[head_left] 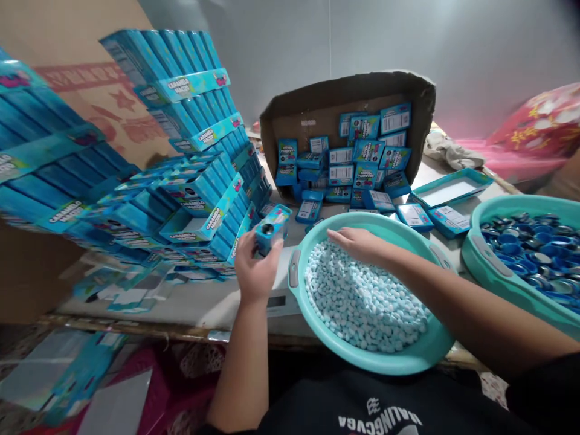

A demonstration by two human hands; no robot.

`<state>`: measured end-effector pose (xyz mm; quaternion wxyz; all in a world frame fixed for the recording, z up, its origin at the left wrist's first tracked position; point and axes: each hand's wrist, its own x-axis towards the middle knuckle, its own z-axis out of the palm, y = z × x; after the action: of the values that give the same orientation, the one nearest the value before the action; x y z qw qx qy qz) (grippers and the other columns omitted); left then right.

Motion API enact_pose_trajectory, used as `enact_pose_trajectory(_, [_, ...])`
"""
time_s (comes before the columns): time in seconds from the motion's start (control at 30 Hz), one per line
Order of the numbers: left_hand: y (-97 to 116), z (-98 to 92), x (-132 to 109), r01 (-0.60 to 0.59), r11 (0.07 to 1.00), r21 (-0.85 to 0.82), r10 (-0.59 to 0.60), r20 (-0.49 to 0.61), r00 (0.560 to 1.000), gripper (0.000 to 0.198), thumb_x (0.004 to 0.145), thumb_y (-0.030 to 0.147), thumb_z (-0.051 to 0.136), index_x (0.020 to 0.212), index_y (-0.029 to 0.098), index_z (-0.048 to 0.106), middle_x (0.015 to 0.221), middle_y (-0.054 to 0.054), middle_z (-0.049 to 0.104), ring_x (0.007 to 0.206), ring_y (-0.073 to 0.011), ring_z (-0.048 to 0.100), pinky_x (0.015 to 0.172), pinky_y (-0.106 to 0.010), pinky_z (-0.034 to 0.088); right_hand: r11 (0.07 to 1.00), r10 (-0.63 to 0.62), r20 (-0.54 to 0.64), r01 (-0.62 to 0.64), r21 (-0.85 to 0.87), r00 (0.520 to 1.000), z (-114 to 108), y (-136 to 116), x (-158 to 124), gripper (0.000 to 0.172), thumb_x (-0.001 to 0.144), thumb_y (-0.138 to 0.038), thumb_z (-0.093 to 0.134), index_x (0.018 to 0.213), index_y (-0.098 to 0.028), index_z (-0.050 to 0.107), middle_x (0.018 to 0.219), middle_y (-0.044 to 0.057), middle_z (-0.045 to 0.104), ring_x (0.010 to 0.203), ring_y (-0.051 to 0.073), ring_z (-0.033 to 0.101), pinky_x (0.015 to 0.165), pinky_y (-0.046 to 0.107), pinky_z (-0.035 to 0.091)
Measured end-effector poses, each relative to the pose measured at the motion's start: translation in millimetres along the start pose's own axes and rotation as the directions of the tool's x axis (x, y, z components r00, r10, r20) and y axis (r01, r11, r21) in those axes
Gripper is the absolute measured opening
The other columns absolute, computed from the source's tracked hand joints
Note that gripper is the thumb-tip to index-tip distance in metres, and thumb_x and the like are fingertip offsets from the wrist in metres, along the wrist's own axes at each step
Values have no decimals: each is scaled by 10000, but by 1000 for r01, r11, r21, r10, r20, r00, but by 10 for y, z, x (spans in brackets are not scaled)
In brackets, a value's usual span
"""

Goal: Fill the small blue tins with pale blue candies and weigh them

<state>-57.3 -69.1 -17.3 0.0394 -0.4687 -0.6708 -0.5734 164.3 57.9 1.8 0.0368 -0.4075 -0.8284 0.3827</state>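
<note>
My left hand (257, 270) is closed around a small blue candy box (273, 228), held left of a turquoise basin (317, 335). A dark round opening or lid shows on the box's near end. Small white and pale-blue candies (362, 308) are heaped in the basin. Over the far left part of the heap reaches my right hand (356, 243), its visible fingers stretched to the left. The underside of that hand is hidden, so any candies beneath the fingers do not show.
Stacked blue display cartons (199, 139) rise on the left. Behind the basin, a cardboard box (290, 115) lies on its side with many small blue boxes. A second basin (480, 266) of blue round tins stands right, near an open shallow tray (453, 187). The table's front edge (136, 326) is close.
</note>
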Motion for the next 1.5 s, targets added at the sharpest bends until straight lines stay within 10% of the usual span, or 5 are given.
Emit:
enact_pose_trajectory(0.27, [-473,-165,-207,371,924,-93,-319,348,882,648,651,287,852,1243,155,625,1194,-166,710,1025,-277,722,909,-415,597,922,-53,378,191,-336,924,68,-48,-157,818,709,-597,759,1380,-164,580,1370,195,537,1174,410,585,953,501,492])
enact_pose_trajectory(0.53, [-795,-660,-741,173,985,9,-171,-96,981,456,866,366,683,1262,150,613,1172,-149,680,1013,-223,707,927,-396,584,877,48,431,168,-450,901,109,-116,-186,490,739,-350,754,1198,-192,691,1115,137,715,997,358,662,802,440,509])
enact_pose_trajectory(0.67, [-970,-875,-944,391,905,166,-375,-116,920,508,851,428,699,1273,156,618,1193,-164,699,961,-234,723,855,-366,598,899,23,428,168,-404,903,77,-85,-153,270,777,-270,684,1025,-207,769,992,107,750,904,313,678,757,394,492])
enact_pose_trajectory(1.03, [-1056,-844,-1032,385,909,158,-349,-212,913,787,814,362,743,1479,168,368,1244,-155,689,870,-176,727,781,-288,587,947,-87,326,180,-267,941,-54,-168,-209,217,848,-352,642,936,-208,778,929,46,777,803,214,686,696,303,468])
enact_pose_trajectory(1.5, [-1023,-867,-1008,403,885,234,-364,-194,911,506,808,337,700,1274,170,596,1169,-129,726,877,-199,732,805,-323,605,919,-171,72,186,-347,983,-124,-97,-115,212,881,-293,641,976,-175,790,879,60,775,736,193,670,686,306,471])
